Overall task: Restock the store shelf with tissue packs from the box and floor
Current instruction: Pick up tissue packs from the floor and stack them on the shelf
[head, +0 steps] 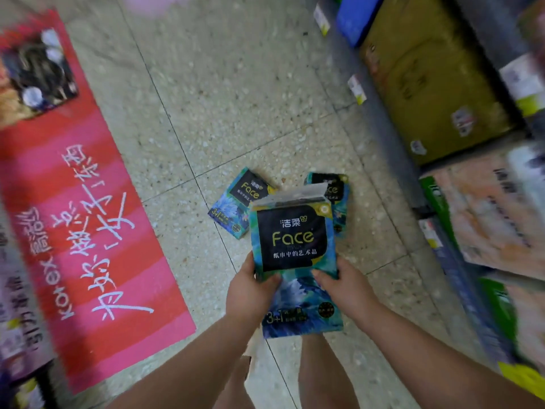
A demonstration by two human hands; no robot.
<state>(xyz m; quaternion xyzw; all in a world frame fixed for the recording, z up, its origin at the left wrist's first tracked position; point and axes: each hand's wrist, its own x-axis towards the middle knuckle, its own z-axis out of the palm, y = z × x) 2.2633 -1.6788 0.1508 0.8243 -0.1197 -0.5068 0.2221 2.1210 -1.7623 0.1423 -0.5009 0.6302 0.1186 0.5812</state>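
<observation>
While the left hand (250, 293) and the right hand (345, 287) grip one tissue pack (292, 246) between them, it stands upright above the floor (236, 98) with its printed front facing the camera. Each hand clasps a lower side edge of the pack. The thumbs lie across the front below the black label (the word "Face" reads clearly on it), and the fingers go behind, out of sight. The pack's clear plastic top flap points away from the person.

Two more packs of the same kind lie flat on the speckled tile floor just beyond the held one. The left floor pack (239, 202) lies askew and in full view. The right floor pack (339, 196) is partly hidden behind the held pack's upper corner. Whether the two touch cannot be told.

Along the right runs the shelf (389, 137), blurred, with small price tags (356, 90) on its edge. On its bottom level sit a brown cardboard box (427, 84), a blue package (354, 16) beyond it and, nearer, peach-coloured packs (495, 216) with green ends. A red and pink striped banner (88, 216) with white handwriting lies on the floor at the left.
</observation>
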